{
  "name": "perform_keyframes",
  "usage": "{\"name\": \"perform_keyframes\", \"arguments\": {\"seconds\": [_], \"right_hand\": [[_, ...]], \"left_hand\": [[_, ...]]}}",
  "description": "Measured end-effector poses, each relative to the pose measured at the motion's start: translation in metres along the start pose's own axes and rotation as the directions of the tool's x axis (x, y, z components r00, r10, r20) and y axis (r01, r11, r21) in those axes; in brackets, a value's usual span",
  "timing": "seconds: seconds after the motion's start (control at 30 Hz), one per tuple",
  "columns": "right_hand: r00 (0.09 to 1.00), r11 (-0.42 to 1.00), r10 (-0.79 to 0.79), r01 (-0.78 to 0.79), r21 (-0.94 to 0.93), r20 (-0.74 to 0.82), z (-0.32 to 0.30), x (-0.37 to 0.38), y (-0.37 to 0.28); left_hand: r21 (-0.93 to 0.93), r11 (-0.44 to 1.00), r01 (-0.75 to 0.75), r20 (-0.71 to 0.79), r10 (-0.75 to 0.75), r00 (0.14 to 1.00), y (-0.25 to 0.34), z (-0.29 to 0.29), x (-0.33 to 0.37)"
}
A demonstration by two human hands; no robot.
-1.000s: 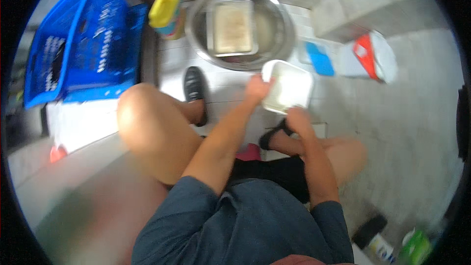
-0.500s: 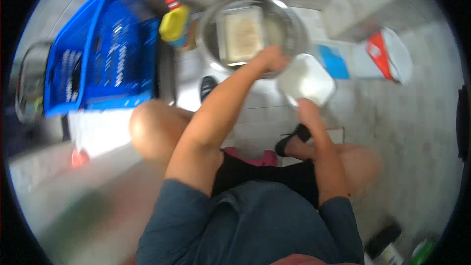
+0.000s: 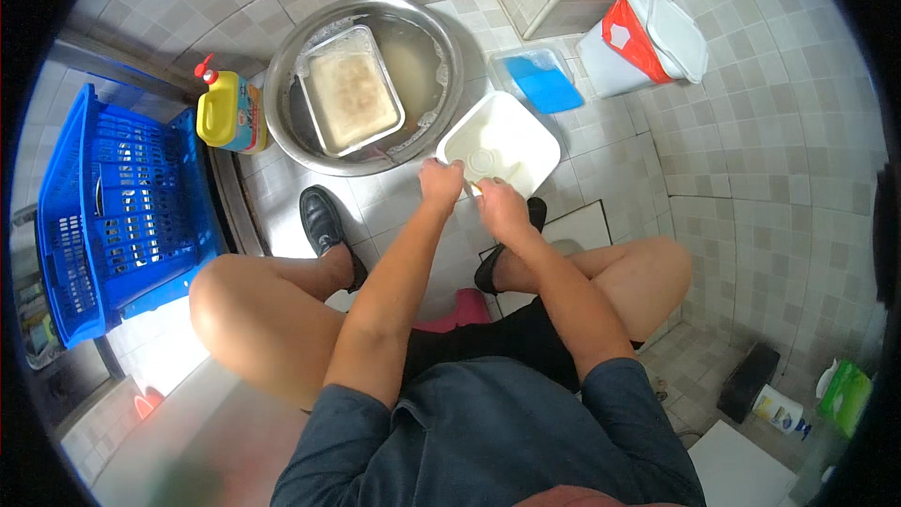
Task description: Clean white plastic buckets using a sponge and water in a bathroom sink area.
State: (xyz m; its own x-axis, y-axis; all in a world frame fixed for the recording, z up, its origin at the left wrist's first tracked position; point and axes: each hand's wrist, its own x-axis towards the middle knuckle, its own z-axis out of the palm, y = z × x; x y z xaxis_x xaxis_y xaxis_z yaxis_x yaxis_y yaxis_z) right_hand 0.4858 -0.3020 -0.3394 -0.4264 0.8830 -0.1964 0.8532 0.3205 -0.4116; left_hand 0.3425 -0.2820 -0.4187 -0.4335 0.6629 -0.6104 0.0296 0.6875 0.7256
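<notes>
A white square plastic tub (image 3: 526, 136) is tilted before me, its inside facing up. My left hand (image 3: 441, 181) is closed on its near left rim. At the near edge of the tub, my right hand (image 3: 504, 208) has its fingers closed; a small yellowish bit shows at the fingertips, too little to name. Just beyond on the left stands a wide steel basin (image 3: 284, 131) of cloudy water. In it sits a rectangular metal tray (image 3: 399, 111) holding murky, brownish-white liquid or residue.
A yellow pump bottle (image 3: 218, 111) stands left of the basin, near a blue plastic crate (image 3: 66, 225). To the right are a clear box with a blue piece (image 3: 542, 84) and a white bucket with a red band (image 3: 610, 61). Tiled walls surround the floor.
My left hand has come back from the steel basin to the tub's rim. My right hand has shifted along the tub's near edge. The view has turned, and the basin appears farther left.
</notes>
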Motion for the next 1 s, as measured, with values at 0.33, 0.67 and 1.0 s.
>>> {"name": "perform_keyframes", "arguments": {"seconds": [0.33,0.67,1.0], "right_hand": [[0.986,0.997,-0.054,0.046,0.056,0.16,-0.034,-0.015,-0.035],[0.932,0.858,-0.361,0.325,-0.397,-0.018,-0.151,0.012,-0.106],[0.898,0.683,-0.088,0.369,-0.631,0.43,-0.182,0.091,-0.121]], "left_hand": [[-0.028,0.981,-0.194,-0.155,0.188,0.97,0.008,-0.005,-0.039],[-0.844,0.478,-0.244,-0.167,0.197,0.966,0.144,-0.088,-0.051],[-0.691,0.448,-0.568,-0.458,0.336,0.823,0.136,-0.148,-0.056]]}}
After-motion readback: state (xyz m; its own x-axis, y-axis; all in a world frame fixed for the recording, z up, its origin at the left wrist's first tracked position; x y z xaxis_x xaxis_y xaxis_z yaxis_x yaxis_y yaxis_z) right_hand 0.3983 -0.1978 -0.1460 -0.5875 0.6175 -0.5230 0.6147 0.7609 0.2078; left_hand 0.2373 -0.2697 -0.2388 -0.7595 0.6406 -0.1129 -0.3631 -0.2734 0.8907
